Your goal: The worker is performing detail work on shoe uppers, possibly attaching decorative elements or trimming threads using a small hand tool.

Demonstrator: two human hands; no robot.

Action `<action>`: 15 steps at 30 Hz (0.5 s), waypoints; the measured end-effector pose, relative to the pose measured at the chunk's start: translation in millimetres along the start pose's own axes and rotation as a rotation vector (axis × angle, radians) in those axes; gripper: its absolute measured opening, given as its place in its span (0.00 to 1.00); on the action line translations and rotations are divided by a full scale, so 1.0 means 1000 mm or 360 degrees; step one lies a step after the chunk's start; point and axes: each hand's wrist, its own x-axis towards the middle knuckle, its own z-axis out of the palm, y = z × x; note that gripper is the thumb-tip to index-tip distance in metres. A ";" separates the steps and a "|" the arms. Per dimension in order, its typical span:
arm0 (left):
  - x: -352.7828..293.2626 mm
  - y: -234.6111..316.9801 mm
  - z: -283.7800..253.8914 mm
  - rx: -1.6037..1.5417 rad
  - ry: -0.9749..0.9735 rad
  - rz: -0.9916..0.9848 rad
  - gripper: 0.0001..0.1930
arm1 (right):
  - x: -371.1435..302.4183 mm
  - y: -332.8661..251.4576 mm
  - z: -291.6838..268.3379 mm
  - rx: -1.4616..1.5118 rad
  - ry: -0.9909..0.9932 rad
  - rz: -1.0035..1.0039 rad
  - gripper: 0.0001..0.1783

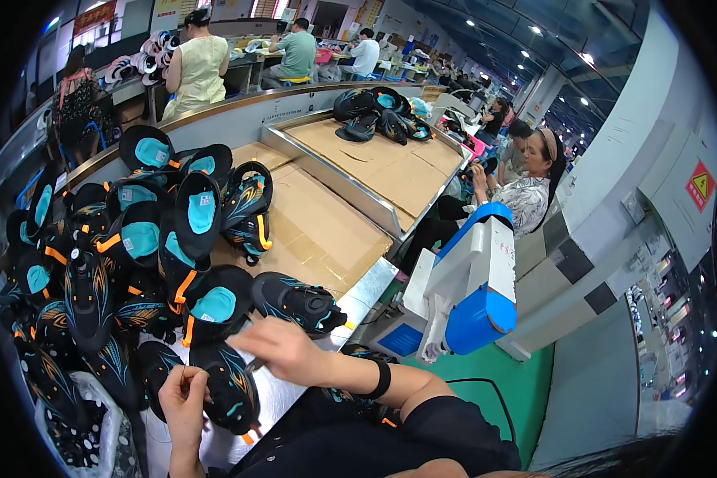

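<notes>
My left hand (185,408) is closed in a pinch at the lower left. Thin dark strands show beside it, but what its fingers hold is too small to make out. My right hand (283,350), slightly blurred, curls closed just to the right; a small dark item shows at its underside, its kind unclear. Between and below both hands lies a black shoe (229,390) with orange and turquoise trim. Beyond my right hand another black shoe (299,304) rests on its own. A turquoise insole (215,304) shows in a shoe just past my fingers.
Many black shoes (88,295) are heaped at left. Flattened cardboard (319,223) covers the worktop, and more shoes (378,111) sit at its far end. A blue-and-white machine (470,287) stands to the right. A seated person (530,187) works beyond it. A plastic bag (95,422) is at lower left.
</notes>
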 end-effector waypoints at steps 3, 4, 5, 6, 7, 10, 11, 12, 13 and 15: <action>0.001 -0.007 -0.003 -0.0128 -0.0410 -0.0140 0.03 | -0.001 0.000 0.013 0.0078 -0.0553 -0.0082 0.20; 0.002 -0.011 -0.004 -0.0133 -0.0340 -0.0146 0.03 | -0.002 0.002 0.018 0.0081 -0.0493 -0.0050 0.20; 0.003 -0.014 -0.005 -0.0274 -0.0290 -0.0229 0.04 | -0.003 0.005 0.024 0.0233 -0.0459 0.0018 0.17; 0.004 -0.017 -0.006 -0.0414 -0.0233 -0.0308 0.05 | -0.005 0.007 0.029 0.0385 -0.0422 0.0143 0.13; 0.006 -0.019 -0.009 -0.0413 -0.0134 -0.0317 0.07 | -0.008 0.006 0.033 0.0655 -0.0440 0.0413 0.07; 0.007 -0.021 -0.010 -0.0641 -0.0179 -0.0385 0.06 | -0.013 0.004 0.040 0.1866 -0.0651 0.1359 0.05; 0.007 -0.021 -0.010 -0.0665 -0.0208 -0.0348 0.05 | -0.014 0.002 0.041 0.1909 -0.0672 0.1367 0.06; 0.008 -0.020 -0.010 -0.0672 -0.0161 -0.0330 0.05 | -0.014 0.000 0.040 0.1914 -0.0672 0.1386 0.06; 0.007 -0.020 -0.009 -0.0687 -0.0178 -0.0344 0.04 | -0.012 -0.001 0.039 0.1826 -0.0697 0.1383 0.06; 0.008 -0.021 -0.008 -0.0606 -0.0159 -0.0396 0.03 | -0.008 0.000 0.034 0.1510 -0.0816 0.1401 0.08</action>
